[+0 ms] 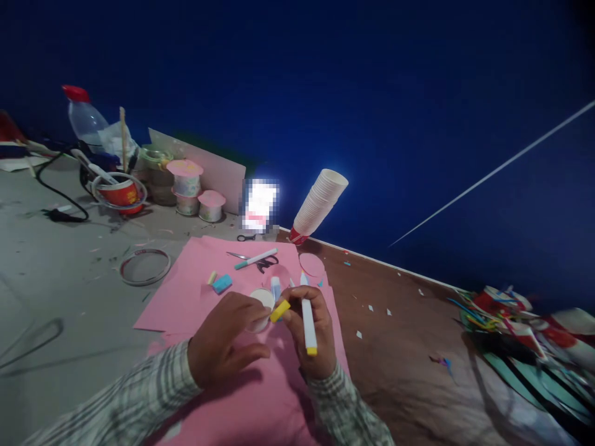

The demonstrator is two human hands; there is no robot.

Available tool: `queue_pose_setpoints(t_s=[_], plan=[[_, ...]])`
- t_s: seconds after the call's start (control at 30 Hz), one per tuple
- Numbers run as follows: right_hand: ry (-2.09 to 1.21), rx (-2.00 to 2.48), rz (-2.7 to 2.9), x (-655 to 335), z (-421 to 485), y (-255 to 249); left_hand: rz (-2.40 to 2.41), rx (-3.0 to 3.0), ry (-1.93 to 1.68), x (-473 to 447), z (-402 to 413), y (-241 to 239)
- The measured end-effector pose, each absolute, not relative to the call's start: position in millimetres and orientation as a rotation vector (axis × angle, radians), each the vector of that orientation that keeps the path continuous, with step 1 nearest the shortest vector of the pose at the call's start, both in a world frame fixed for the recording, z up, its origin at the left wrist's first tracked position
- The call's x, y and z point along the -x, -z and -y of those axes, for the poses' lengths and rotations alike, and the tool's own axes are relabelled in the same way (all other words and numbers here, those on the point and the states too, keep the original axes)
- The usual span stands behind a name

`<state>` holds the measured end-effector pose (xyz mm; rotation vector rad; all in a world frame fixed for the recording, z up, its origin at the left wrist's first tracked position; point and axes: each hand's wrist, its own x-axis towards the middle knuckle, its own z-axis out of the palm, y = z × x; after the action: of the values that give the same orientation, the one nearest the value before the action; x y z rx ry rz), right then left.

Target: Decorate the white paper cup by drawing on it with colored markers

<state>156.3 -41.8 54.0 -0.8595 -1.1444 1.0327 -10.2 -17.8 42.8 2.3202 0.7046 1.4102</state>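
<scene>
Gripping a white marker (pixel 308 323) in the right hand (pixel 321 334), with a yellow cap (pixel 279 311) at its fingertips, above pink paper (pixel 183 294).
Holding the left hand (pixel 224 341) loosely open, with thumb spread, fingertips near the cap and partly over a white disc (pixel 264 298); cannot tell touching from hovering there. Just beyond on the paper: a blue block (pixel 222 284) to the left, then scissors (pixel 266 264) with a teal-ended marker (pixel 255 259). Left, on the grey table (pixel 69 291): a ring (pixel 122 271), then, farther off, a red cup (pixel 121 194) of tools and a red-capped bottle (pixel 86 118). At the far edge, before the blue wall (pixel 418 93): stacked paper cups (pixel 320 199). Right, on the brown surface (pixel 400 353): paper scraps (pixel 370 308).
</scene>
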Motion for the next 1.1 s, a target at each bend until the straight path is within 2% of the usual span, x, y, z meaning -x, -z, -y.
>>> queue_pose_setpoints(t_s=[0.37, 0.63, 1.1], plan=[[-0.801, 0.955, 1.223, -130.4, 51.6, -54.2, -0.865, -2.140, -1.416, 10.5, 16.8, -41.5], [-0.917, 0.867, 1.124, -139.2, 56.3, -63.9, -0.903, -1.867, -1.452, 14.6, 8.3, -39.5], [-0.921, 0.983, 0.971, -141.6, 53.8, -55.6, -0.890, -1.782, -1.448, 16.4, 6.2, -32.1]])
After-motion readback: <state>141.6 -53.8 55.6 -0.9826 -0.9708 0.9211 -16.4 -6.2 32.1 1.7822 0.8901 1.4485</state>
